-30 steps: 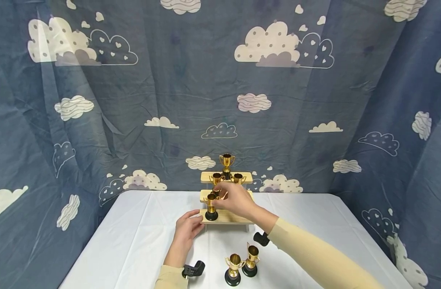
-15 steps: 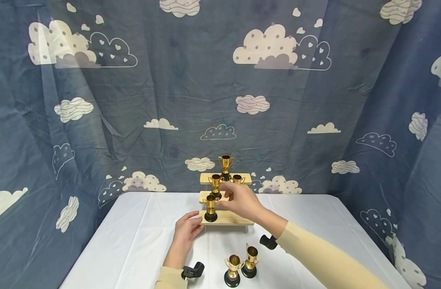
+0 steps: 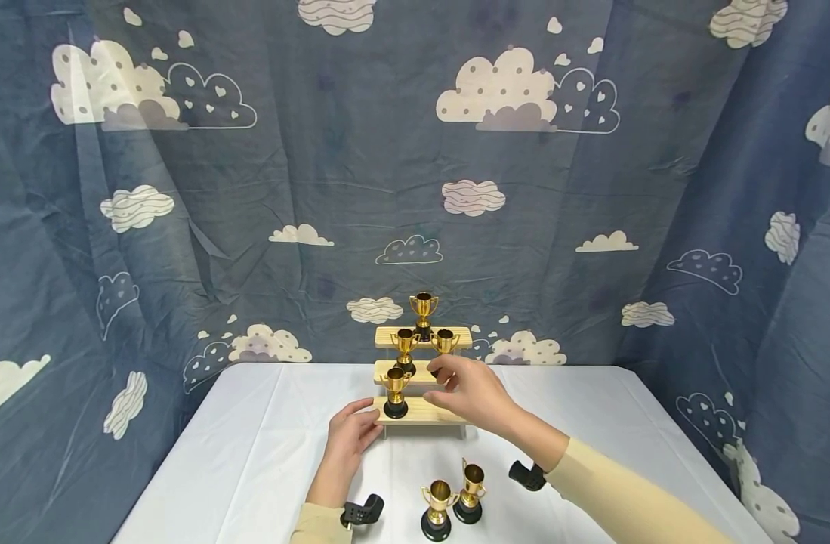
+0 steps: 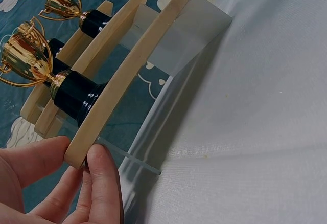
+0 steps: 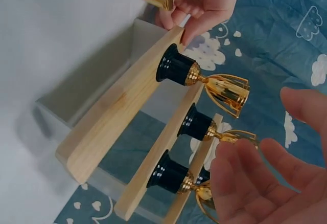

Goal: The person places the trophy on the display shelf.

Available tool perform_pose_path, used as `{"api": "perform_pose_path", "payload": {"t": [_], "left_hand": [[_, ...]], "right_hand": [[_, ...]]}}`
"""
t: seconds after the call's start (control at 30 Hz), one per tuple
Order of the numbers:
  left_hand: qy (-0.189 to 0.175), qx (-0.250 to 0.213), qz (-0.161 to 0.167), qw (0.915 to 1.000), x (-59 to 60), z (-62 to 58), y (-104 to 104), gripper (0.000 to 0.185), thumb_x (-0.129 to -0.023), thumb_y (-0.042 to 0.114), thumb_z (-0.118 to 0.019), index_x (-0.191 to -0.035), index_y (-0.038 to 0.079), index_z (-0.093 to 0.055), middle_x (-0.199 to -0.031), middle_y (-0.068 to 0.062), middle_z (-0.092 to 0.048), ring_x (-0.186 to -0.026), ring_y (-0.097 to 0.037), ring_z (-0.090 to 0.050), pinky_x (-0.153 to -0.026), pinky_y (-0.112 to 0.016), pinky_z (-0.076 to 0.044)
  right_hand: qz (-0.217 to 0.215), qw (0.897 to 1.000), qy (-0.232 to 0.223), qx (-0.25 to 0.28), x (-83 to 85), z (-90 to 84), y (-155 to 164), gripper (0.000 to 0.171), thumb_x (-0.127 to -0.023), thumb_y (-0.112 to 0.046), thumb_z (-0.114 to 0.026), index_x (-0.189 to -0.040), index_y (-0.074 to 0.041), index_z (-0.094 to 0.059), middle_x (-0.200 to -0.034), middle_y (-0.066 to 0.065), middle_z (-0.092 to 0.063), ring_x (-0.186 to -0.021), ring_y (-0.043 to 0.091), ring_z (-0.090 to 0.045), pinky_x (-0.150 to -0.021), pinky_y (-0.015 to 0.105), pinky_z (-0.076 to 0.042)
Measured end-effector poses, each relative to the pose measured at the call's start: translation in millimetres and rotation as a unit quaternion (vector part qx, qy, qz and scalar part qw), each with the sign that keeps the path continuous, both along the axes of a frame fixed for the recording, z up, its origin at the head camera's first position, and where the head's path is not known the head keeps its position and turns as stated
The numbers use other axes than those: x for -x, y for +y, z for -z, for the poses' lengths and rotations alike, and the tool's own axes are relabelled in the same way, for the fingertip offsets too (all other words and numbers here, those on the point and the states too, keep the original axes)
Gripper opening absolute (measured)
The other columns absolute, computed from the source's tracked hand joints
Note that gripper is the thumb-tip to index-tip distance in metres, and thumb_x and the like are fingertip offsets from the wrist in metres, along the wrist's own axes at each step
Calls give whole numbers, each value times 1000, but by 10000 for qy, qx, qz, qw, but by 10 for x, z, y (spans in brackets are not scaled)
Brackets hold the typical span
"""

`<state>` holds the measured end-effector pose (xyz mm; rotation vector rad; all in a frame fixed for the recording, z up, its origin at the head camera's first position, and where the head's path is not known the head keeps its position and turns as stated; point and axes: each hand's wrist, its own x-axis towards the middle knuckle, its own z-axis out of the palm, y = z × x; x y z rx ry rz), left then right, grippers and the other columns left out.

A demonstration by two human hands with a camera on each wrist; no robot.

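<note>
1. A table with a smooth white cloth (image 3: 251, 453) carries everything. The cloth has some light creases, seen from the left wrist.
2. A dark blue fabric curtain with printed white clouds and small hearts (image 3: 319, 151) hangs behind the far edge of the table and along its left and right edges. It is wrinkled.
3. Two small golden plastic trophy cups on round black bases (image 3: 437, 510) (image 3: 470, 491) stand upright near the front edge of the table, just beside each other.
</note>
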<state>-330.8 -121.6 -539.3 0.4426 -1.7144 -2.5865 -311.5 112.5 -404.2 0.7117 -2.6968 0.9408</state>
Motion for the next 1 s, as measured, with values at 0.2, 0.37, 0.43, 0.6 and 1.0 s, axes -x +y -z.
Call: {"api": "perform_pose_path", "payload": {"t": [0.2, 0.37, 0.43, 0.6, 1.0], "left_hand": [[6, -12, 21, 10000, -2, -20, 1, 46, -87, -3, -69, -132, -6, -59, -123, -25, -61, -91, -20, -68, -77, -29, -59], [42, -24, 103, 9999, -10, -38, -8, 50, -88, -2, -69, -136, -7, -55, -111, -19, -62, -91, -21, -67, -78, -29, -59], [42, -49, 125, 9999, -13, -40, -12, 51, -88, -2, -68, -137, -7, -54, -109, -17, -63, -90, -21, -67, -78, -30, -59], [24, -113, 157, 9998, -7, -26, -18, 50, -88, -3, -68, -136, -7, -54, -109, -17, -63, -88, -19, -67, -79, -32, -59], [3, -70, 53, 10000, -18, -20, -12, 46, -88, -2, -69, -133, -5, -58, -107, -18, -62, -85, -18, -67, -77, -29, -59]], "right_hand": [[-41, 9999, -115, -61, -103, -7, 83, 38, -83, -35, -83, -117, -26, -68, -92, -14, -63, -81, 5, -62, -72, 32, -52], [-119, 9999, -97, -67, -194, -16, 146, 37, -83, -32, -83, -117, -26, -69, -93, -15, -64, -82, 6, -63, -73, 31, -52], [-184, 9997, -112, -68, -230, -5, 177, 35, -84, -30, -83, -116, -26, -69, -94, -15, -65, -83, 6, -63, -72, 30, -53], [-382, 9991, -166, -91, -300, 60, 276, 31, -87, -28, -81, -115, -26, -69, -95, -14, -64, -84, 6, -63, -70, 27, -55], [-761, 9954, -566, -112, -447, 159, 475, 31, -89, -32, -79, -117, -26, -67, -99, -14, -64, -89, 11, -64, -69, 27, -56]]}}
